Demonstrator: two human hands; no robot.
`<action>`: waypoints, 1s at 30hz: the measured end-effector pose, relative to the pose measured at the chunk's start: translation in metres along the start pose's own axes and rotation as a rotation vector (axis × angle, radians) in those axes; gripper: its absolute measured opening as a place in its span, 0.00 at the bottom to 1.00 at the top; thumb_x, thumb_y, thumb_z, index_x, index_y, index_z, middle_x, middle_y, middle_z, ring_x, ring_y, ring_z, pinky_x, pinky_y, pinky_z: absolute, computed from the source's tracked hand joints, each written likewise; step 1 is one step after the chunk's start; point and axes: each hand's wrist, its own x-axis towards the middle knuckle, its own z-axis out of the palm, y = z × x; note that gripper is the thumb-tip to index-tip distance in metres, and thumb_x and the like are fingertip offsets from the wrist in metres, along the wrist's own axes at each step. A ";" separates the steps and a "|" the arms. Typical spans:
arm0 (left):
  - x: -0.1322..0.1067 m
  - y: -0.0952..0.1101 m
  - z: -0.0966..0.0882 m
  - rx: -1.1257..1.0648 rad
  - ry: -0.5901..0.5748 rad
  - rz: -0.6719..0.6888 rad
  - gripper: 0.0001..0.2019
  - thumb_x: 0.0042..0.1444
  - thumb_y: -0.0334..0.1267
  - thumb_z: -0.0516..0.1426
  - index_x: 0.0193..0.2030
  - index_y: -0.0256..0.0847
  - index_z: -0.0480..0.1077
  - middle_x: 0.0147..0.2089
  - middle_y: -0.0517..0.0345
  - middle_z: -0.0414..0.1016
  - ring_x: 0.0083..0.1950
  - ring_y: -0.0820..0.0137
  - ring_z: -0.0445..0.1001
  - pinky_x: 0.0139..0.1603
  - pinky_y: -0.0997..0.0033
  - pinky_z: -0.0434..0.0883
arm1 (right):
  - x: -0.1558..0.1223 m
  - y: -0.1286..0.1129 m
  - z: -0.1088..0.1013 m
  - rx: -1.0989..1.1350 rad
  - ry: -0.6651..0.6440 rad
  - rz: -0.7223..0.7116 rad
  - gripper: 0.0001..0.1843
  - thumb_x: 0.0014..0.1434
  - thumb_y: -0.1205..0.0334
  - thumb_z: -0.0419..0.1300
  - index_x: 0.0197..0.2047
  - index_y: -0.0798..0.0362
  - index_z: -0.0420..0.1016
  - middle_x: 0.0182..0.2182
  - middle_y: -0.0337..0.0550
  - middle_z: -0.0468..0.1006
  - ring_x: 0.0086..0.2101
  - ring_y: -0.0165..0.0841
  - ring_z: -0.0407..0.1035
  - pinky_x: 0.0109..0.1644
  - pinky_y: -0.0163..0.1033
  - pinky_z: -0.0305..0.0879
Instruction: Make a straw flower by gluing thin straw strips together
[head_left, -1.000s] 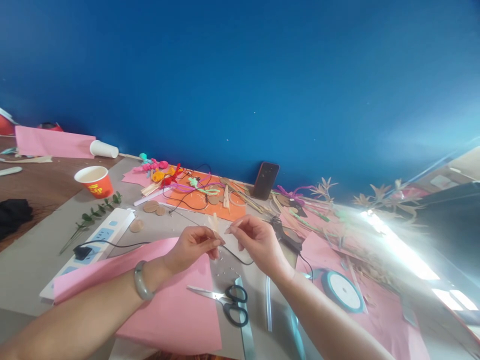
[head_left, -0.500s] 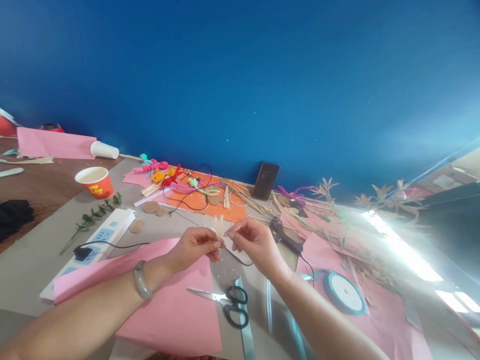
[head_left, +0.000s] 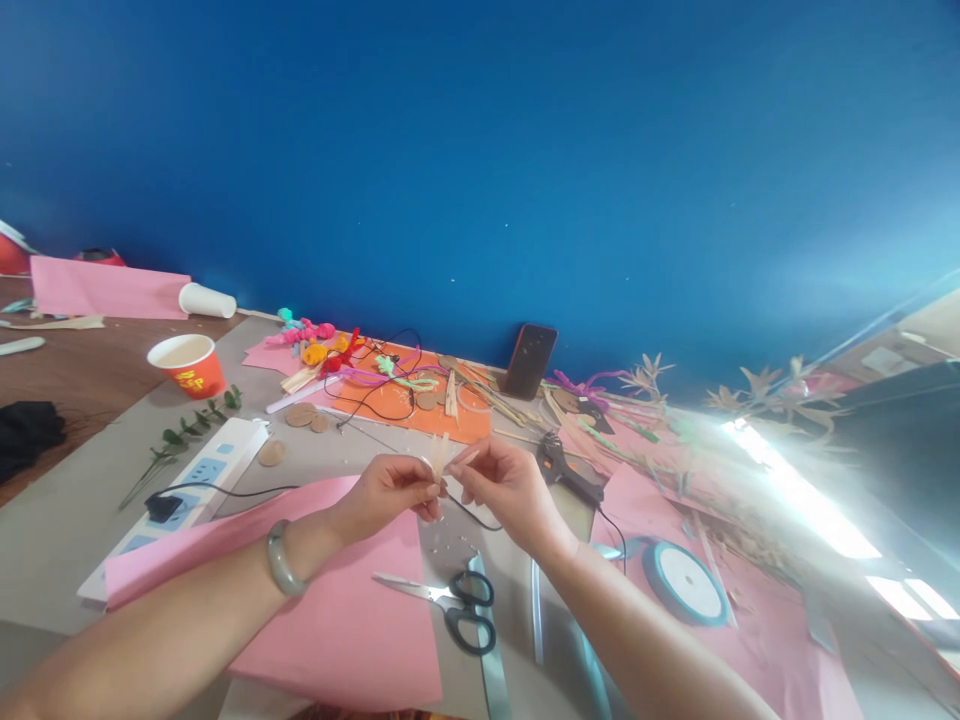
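Left hand [head_left: 399, 487] pinches the strip [head_left: 441, 454]; right hand [head_left: 511, 490] at its 3 o'clock, can't tell if gripping. I'd keep that pinch steady.

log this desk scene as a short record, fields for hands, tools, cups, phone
left hand: pinching a pale piece
right hand: close beside that piece; contact unclear
scissors: blades partly over a pink sheet
glue gun: black, right of the right hand
cups: red cup upright, white cup on its side
phone: propped against blue wall

I face a blue wall [head_left: 480, 180] behind a brown table [head_left: 105, 360], white light [head_left: 814, 505] glaring on my right.
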 end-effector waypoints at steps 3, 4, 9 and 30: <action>0.000 -0.001 0.000 -0.010 0.000 -0.009 0.14 0.51 0.45 0.63 0.35 0.33 0.73 0.27 0.53 0.77 0.30 0.68 0.77 0.36 0.68 0.75 | 0.000 0.000 0.000 0.002 -0.001 0.010 0.15 0.48 0.51 0.67 0.28 0.54 0.71 0.23 0.40 0.77 0.19 0.27 0.66 0.22 0.32 0.63; 0.000 -0.001 0.000 -0.016 -0.001 -0.007 0.14 0.51 0.45 0.63 0.35 0.33 0.73 0.27 0.53 0.77 0.30 0.68 0.77 0.35 0.68 0.75 | 0.000 0.000 0.000 0.002 -0.002 0.011 0.15 0.48 0.52 0.67 0.28 0.54 0.71 0.23 0.40 0.77 0.19 0.26 0.66 0.22 0.32 0.62; 0.000 -0.002 0.000 -0.011 -0.006 -0.001 0.13 0.52 0.44 0.62 0.34 0.33 0.74 0.27 0.53 0.77 0.30 0.69 0.76 0.36 0.67 0.74 | -0.001 0.000 0.000 -0.018 -0.012 0.025 0.13 0.51 0.55 0.66 0.27 0.54 0.70 0.21 0.38 0.75 0.18 0.26 0.66 0.21 0.31 0.60; 0.001 0.000 0.000 0.031 0.018 0.004 0.14 0.51 0.46 0.63 0.32 0.33 0.74 0.26 0.53 0.77 0.28 0.69 0.76 0.34 0.70 0.74 | 0.002 0.002 0.001 -0.009 -0.044 0.007 0.09 0.51 0.58 0.64 0.28 0.54 0.70 0.20 0.36 0.73 0.17 0.24 0.63 0.20 0.30 0.59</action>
